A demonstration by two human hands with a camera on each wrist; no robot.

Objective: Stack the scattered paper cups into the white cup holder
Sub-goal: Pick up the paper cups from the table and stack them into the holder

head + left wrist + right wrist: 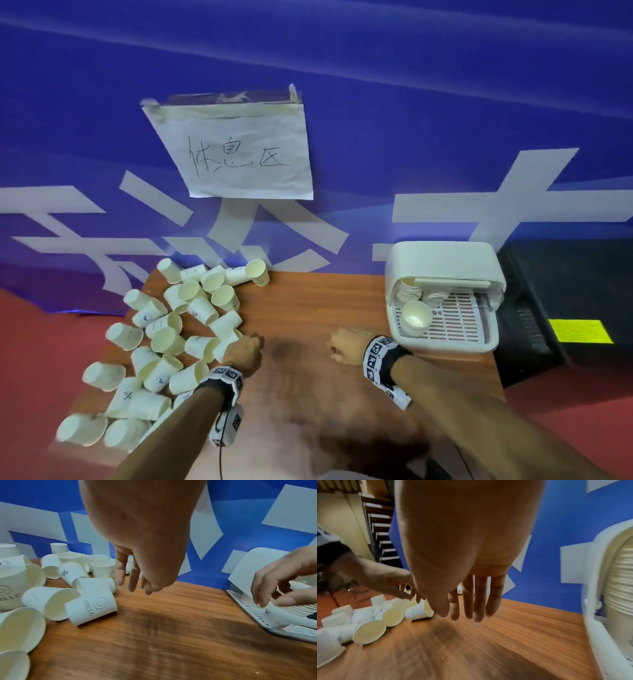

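Several white paper cups (164,339) lie scattered over the left part of the wooden table (308,308). The white cup holder (445,260) stands at the right with its lid up, and a stack of cups (416,317) lies on its slotted tray. My left hand (133,588) hangs over the edge of the pile with fingers straight and holds nothing; one fingertip is beside a lying cup (96,584). My right hand (471,614) hovers over bare table just left of the holder (594,601), fingers straight and empty. Both hands (251,342) (337,349) show in the head view.
A blue banner wall with a taped paper sign (239,150) runs right behind the table. A black appliance (565,291) stands to the right of the holder. Red floor lies to the left and right of the table. Bare wood lies between my hands.
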